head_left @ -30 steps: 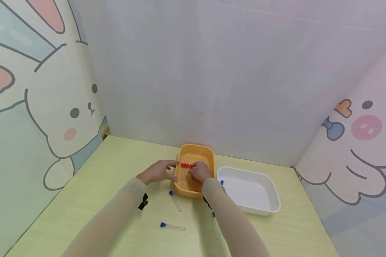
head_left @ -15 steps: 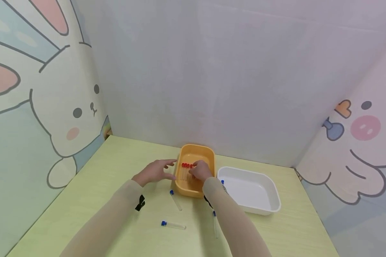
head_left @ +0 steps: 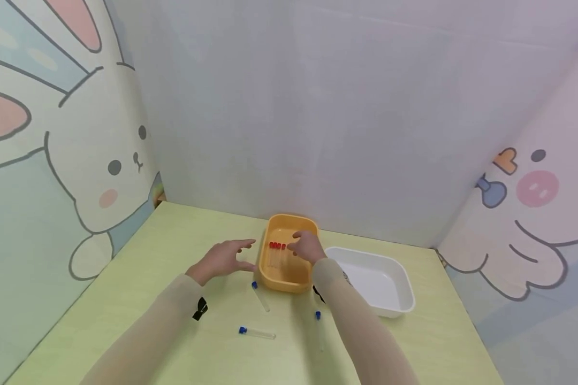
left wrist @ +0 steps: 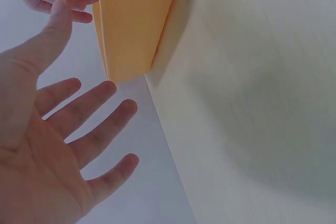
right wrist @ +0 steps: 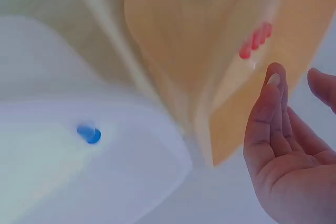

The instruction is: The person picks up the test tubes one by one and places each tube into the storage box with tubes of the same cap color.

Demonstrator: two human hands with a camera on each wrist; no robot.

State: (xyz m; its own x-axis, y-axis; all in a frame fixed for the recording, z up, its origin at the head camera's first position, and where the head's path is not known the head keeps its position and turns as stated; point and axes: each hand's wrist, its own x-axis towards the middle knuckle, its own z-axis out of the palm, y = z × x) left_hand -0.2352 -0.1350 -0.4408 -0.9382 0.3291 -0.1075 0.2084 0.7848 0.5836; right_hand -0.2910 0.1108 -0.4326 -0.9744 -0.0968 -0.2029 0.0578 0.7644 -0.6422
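Observation:
In the head view, several red-capped test tubes (head_left: 277, 246) lie side by side in the orange tray (head_left: 285, 285). My right hand (head_left: 307, 247) hovers over that tray's right part, its fingers relaxed around nothing. The right wrist view shows the red caps (right wrist: 255, 40) beyond the fingertips, apart from them. To the left of the orange tray is my left hand (head_left: 221, 260), thumb and fingers spread and holding nothing. The left wrist view has the left palm (left wrist: 47, 166) near the tray's outer wall (left wrist: 134, 30), without a grip on it.
Three blue-capped test tubes lie on the table: one by the orange tray (head_left: 260, 297), one nearer the front (head_left: 257, 332), one by the right sleeve (head_left: 320, 331). A white tray (head_left: 404, 307) stands at the right; a blue cap (right wrist: 89, 134) shows inside it.
My right hand has come up off the red-capped tubes, its fingers loosened. My left hand has drawn back slightly leftward from the orange tray's rim.

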